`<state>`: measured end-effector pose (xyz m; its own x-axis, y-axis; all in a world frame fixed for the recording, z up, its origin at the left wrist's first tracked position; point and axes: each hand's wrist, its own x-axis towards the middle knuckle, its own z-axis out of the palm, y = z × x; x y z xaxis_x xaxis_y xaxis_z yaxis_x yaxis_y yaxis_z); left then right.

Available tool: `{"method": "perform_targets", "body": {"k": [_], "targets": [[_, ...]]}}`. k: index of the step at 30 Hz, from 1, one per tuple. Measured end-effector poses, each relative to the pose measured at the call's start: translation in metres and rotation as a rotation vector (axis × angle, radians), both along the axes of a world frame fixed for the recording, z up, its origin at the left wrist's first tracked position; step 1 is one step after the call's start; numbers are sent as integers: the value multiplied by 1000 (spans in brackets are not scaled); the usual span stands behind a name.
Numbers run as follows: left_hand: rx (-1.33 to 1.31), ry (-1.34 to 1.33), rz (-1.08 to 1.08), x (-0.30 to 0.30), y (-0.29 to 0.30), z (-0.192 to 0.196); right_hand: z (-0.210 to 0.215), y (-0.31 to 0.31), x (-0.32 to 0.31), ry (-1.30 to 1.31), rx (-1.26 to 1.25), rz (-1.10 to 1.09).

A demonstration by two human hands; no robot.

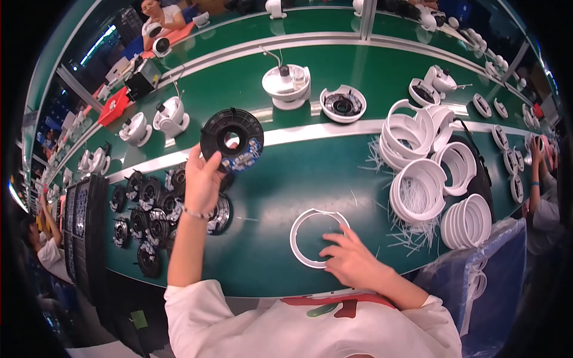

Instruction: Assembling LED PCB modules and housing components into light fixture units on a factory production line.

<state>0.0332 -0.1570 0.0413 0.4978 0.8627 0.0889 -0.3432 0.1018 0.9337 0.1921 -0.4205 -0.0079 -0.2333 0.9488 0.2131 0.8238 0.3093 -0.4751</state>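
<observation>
Black ring-shaped housing [231,124] w/ blue circuit board along its lower R edge is up in the L hand [203,179], raised above the L-centre of the green worktop [262,262]; thumb on its near face, other fingers mostly hidden behind, so grip's closed on the rim. Beaded bracelet [196,213] on that wrist. R hand [353,256] is lower, approx. centre-R: fingers spread & loosely bent over the R rim of a white plastic ring [293,238] lying flat on the worktop; can't tell if it's gripping or just resting. L of the raised housing, a cluster of similar black housings [138,222] lies on the worktop, w/ a black tray [89,232] past them at the far L. On the R side, piled white collars [397,204] w/ thin white strips [412,237] strewn under & around, plus a nested stack [456,230] of white rings nearer the edge. Below that, a blue container [498,283] w/ clear plastic over it. Beyond the worktop, a pale rail [322,132], then a green conveyor [227,80] carrying white round-bodied units [285,83] & an open white shell [343,116] w/ black core. Upper L, a red bin [113,108] & a seated co-worker [167,17].
</observation>
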Motion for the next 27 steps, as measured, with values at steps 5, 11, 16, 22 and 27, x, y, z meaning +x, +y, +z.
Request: {"method": "perform_targets", "body": {"k": [5,11,16,22,27], "targets": [[-9,-73,58,-2,-57,-33,22,10,-8,-84,-172,-275],[-37,-184,118,8,-85,-56,3,23,-20,-73,-349,-337],[-69,-218,83,14,-101,-69,8,23,-4,313,181,-428],[-70,-11,-107,28,-139,-82,18,51,-9,433,304,-449],[-370,-326,-809,13,-106,-61,17,45,5,386,276,-418]]}}
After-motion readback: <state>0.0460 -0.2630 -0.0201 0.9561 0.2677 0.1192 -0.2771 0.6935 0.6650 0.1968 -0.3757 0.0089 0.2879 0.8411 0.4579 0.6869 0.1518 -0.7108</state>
